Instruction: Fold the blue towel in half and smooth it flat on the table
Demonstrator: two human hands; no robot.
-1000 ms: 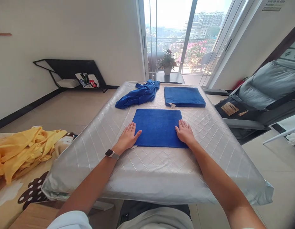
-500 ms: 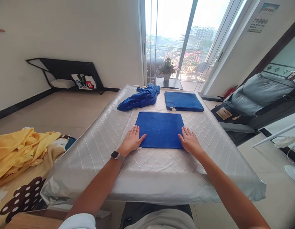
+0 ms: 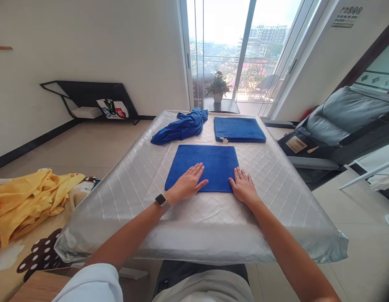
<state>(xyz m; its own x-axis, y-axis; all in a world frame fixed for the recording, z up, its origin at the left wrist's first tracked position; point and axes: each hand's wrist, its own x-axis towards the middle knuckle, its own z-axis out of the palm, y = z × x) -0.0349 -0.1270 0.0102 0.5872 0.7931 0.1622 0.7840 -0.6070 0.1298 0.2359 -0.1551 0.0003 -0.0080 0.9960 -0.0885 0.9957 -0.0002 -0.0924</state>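
In front of me a folded blue cloth [image 3: 213, 161] lies flat on the silver quilted table cover [image 3: 194, 218]. My left hand [image 3: 188, 181] rests palm down over the cloth's near left part, fingers stretched out, a watch on the wrist. At the cloth's right edge lies my right hand [image 3: 243, 183], flat with its fingers extended. Neither hand grips anything. Beyond, to the right, sits a neat stack of folded blue cloths [image 3: 240, 128] with a white tag at its near edge. A crumpled blue cloth [image 3: 183, 126] lies far left.
A potted plant [image 3: 218, 88] stands on a chair behind the table, before the glass door. To the right is a grey armchair [image 3: 348, 121]. Yellow fabric [image 3: 33, 197] is heaped at the left. A black frame with a printed bag [image 3: 112, 108] leans by the wall.
My left hand has moved right, from the cloth's left edge onto its surface. My right hand stays at the right edge. The view has shifted slightly.
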